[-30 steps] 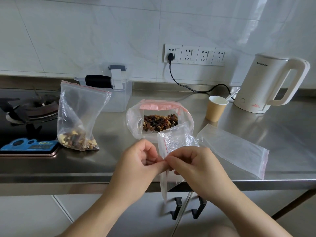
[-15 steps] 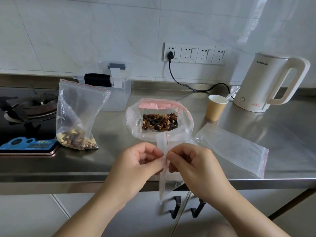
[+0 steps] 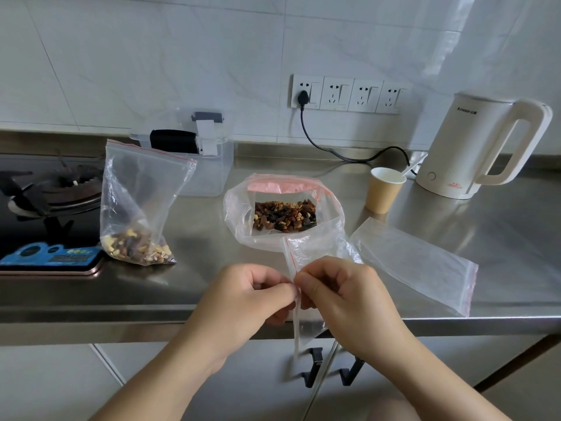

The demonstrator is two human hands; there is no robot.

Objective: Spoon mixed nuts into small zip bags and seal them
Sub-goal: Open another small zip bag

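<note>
An empty small zip bag [image 3: 306,253] with a red zip line hangs edge-on in front of the counter's front edge. My left hand [image 3: 243,302] and my right hand [image 3: 343,296] pinch its top edge between thumb and fingers, knuckles almost touching. Behind them a large open bag of mixed nuts [image 3: 283,218] stands on the steel counter [image 3: 485,238] with its rim rolled down. To the left a small zip bag [image 3: 138,205] with nuts in its bottom stands upright. Another empty small zip bag [image 3: 416,265] lies flat to the right. A white spoon [image 3: 409,168] sticks out of a paper cup [image 3: 383,189].
A white electric kettle [image 3: 482,147] stands at the back right, its cord running to the wall sockets [image 3: 346,94]. A clear plastic box [image 3: 194,159] sits behind the filled bag. A gas hob [image 3: 45,192] and a blue scale [image 3: 50,256] are at the left.
The small bag has turned edge-on between my hands, its red zip line now upright. Both hands stayed at the counter's front edge, pinching its top.
</note>
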